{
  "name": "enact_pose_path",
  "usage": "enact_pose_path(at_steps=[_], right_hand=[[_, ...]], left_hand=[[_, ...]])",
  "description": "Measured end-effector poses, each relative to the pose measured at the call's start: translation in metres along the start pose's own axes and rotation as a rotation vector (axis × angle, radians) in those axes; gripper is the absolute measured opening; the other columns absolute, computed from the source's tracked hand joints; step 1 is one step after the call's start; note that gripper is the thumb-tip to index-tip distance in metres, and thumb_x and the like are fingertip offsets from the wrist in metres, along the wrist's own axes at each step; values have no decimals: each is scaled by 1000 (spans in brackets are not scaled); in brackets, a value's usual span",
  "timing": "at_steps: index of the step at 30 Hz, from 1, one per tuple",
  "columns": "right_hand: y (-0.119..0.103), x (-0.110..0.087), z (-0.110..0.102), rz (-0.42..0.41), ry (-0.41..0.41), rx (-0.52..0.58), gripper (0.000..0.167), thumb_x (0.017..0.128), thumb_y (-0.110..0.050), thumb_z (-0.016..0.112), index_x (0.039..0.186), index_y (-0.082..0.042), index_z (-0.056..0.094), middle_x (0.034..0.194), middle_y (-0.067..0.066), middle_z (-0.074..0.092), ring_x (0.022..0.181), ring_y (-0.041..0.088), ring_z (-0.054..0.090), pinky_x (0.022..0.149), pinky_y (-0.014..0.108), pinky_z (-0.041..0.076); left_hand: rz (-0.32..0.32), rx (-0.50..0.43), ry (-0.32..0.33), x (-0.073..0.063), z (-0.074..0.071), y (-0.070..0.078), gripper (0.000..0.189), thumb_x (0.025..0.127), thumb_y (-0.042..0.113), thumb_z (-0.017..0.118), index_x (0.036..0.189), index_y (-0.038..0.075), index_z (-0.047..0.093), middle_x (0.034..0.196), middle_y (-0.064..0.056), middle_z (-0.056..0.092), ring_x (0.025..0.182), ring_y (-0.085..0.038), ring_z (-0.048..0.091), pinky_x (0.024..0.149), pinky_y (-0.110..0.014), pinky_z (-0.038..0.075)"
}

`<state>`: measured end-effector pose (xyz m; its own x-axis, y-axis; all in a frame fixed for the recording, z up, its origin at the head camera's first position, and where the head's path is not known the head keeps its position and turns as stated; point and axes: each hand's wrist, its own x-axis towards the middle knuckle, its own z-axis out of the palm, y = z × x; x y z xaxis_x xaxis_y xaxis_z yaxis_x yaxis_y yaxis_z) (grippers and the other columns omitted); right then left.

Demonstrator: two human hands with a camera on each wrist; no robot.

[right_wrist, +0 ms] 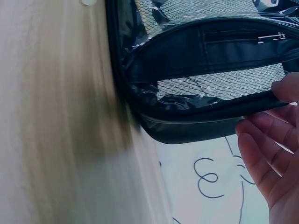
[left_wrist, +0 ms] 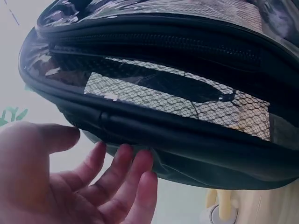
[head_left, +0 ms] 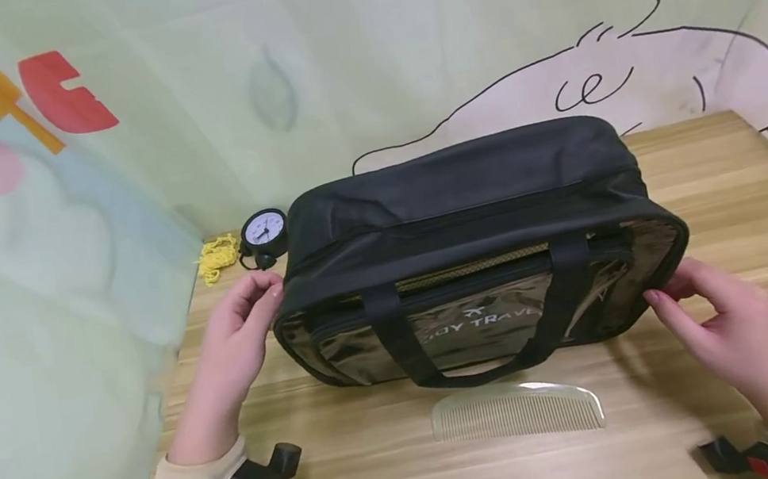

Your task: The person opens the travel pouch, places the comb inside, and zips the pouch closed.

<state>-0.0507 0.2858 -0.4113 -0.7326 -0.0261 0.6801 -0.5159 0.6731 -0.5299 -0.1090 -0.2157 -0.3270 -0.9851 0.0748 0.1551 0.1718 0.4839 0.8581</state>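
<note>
A black toiletry bag (head_left: 455, 175) with a clear front panel, white lettering and a black strap handle (head_left: 480, 378) sits tilted over the wooden table. At its left end, my left hand (head_left: 236, 337) holds the edge between thumb and fingers; the left wrist view shows these fingertips (left_wrist: 124, 151) along the bag's dark side. My right hand (head_left: 733, 328) pinches the lower right edge, thumb in front and the other fingers behind. Mesh and a zip pull (right_wrist: 272, 37) show through the clear panel in the right wrist view.
A pale green comb (head_left: 516, 412) lies on the table just in front of the bag. Behind its left end are a round black dial (head_left: 264, 230) with a white face and a bundle of yellow string (head_left: 217, 257). A printed cloth (head_left: 194, 95) hangs along the back and left.
</note>
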Motion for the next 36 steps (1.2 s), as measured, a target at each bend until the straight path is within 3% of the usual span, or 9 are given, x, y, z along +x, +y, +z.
enact_pose_path(at_steps=[3, 7, 9, 13, 16, 18, 22, 28, 36], right_hand=[[0, 2, 3, -8, -21, 1, 15, 90, -11, 73, 100, 1, 73, 81, -15, 68, 86, -20, 56, 81, 5, 41], [2, 1, 5, -21, -11, 9, 22, 95, -21, 72, 96, 2, 72, 79, -14, 68, 83, -20, 57, 77, 6, 43], [4, 0, 5, -18, 0, 9, 30, 97, -29, 70, 94, 1, 72, 80, -17, 67, 81, -19, 57, 74, 5, 42], [4, -3, 3, -4, -2, 3, 23, 95, -22, 72, 94, 1, 72, 81, -20, 66, 80, -20, 56, 67, 6, 44], [4, -5, 3, -5, -8, 3, 10, 89, -7, 74, 94, 1, 72, 82, -18, 66, 79, -19, 57, 60, 8, 46], [3, -5, 3, -2, -15, -3, 9, 87, -4, 74, 95, 1, 72, 82, -18, 66, 79, -20, 57, 59, 8, 46], [2, -4, 4, -8, -10, -6, 11, 86, -2, 74, 96, 1, 72, 82, -16, 67, 79, -19, 57, 64, 7, 45], [1, -3, 5, 3, -24, 4, 12, 86, -1, 74, 98, 1, 72, 84, -19, 66, 80, -20, 56, 55, 9, 47], [-1, -3, 5, 15, -46, -8, 18, 81, 8, 73, 96, 1, 71, 84, -21, 63, 79, -21, 55, 53, 9, 47]], left_hand=[[-14, -23, -43, -1, -3, -2, 21, 109, 17, 50, 105, 0, 61, 88, 6, 57, 84, -12, 52, 74, -24, 43], [-25, -11, -181, 3, -4, -4, 23, 109, 17, 49, 101, -1, 61, 91, -3, 59, 87, -15, 53, 75, -26, 44], [-33, -14, -254, 7, -3, -6, 23, 109, 18, 49, 108, -2, 60, 99, -9, 62, 93, -17, 56, 79, -25, 46], [-46, -4, -338, 12, -1, -12, 32, 109, 18, 50, 132, -3, 57, 127, -18, 65, 115, -19, 57, 94, -19, 46], [-43, 30, -361, 13, -1, -15, 33, 109, 19, 50, 134, 0, 60, 133, -16, 64, 120, -20, 55, 99, -20, 44], [-41, 32, -369, 13, -2, -17, 30, 109, 20, 50, 127, 2, 64, 128, -14, 66, 116, -20, 56, 98, -23, 45], [-26, 22, -380, 12, -2, -19, 25, 108, 20, 52, 120, 4, 67, 121, -9, 68, 111, -16, 58, 97, -26, 46], [-5, -1, -388, 11, -3, -24, 20, 107, 15, 53, 111, 1, 68, 109, -7, 67, 100, -14, 58, 90, -25, 48], [-32, -43, -394, 10, -9, -25, 29, 108, 14, 49, 125, -4, 65, 121, -11, 67, 108, -9, 60, 95, -24, 49]])
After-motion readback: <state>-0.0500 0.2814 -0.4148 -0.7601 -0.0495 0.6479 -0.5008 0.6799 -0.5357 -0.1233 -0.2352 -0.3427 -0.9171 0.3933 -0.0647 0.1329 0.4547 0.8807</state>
